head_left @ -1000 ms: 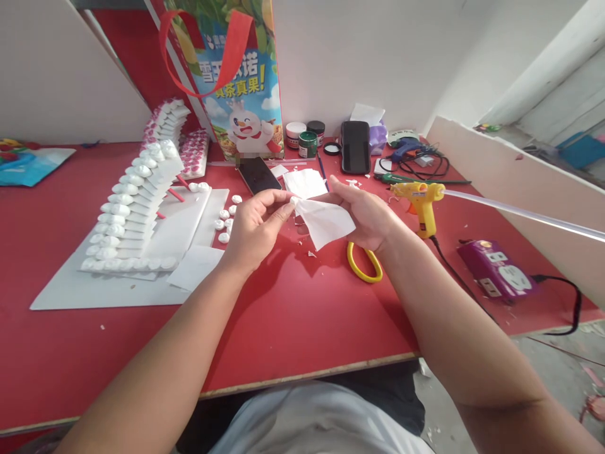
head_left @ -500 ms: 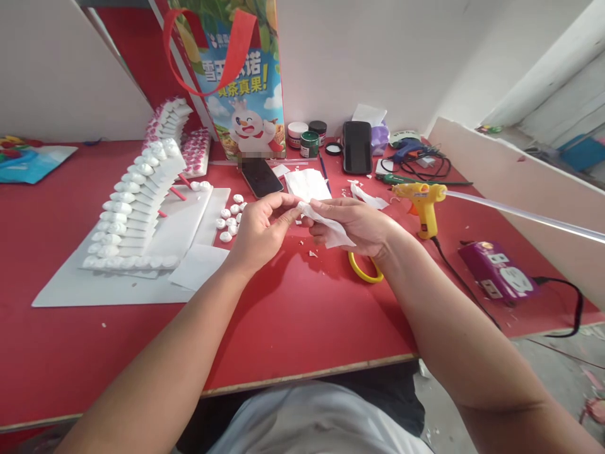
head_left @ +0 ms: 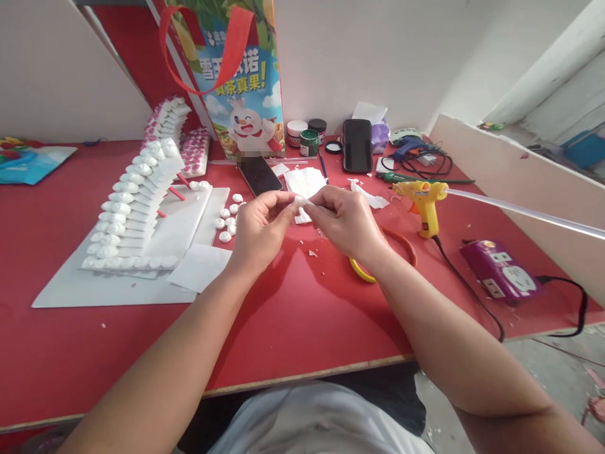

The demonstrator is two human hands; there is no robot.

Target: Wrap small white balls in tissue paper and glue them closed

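Both hands meet over the middle of the red table, their fingertips pinching a small rolled piece of white tissue paper [head_left: 300, 200]. My left hand [head_left: 259, 228] is closed on its left side, thumb against the fingers. My right hand [head_left: 348, 221] grips it from the right, and its fingers hide most of the strip. Just behind the fingertips lies a stack of white tissue [head_left: 306, 181]. Several small white paper rosettes [head_left: 227, 223] are on the table left of my left hand. Below my right wrist are scissors with yellow and red handles [head_left: 363, 271], partly covered.
At left, a fan-shaped white model edged with rosettes [head_left: 137, 202] stands on white foam board [head_left: 70, 287]. A yellow glue gun [head_left: 428, 205] and purple box [head_left: 503, 268] are at right. Behind are a printed bag [head_left: 246, 82], phone [head_left: 259, 175], paint jars [head_left: 309, 144] and black case [head_left: 357, 146].
My right hand has turned over, palm now downward, and the strip's loose tail that hung below it is no longer visible there. More of the scissors' red handle shows. My left hand stays nearly still.
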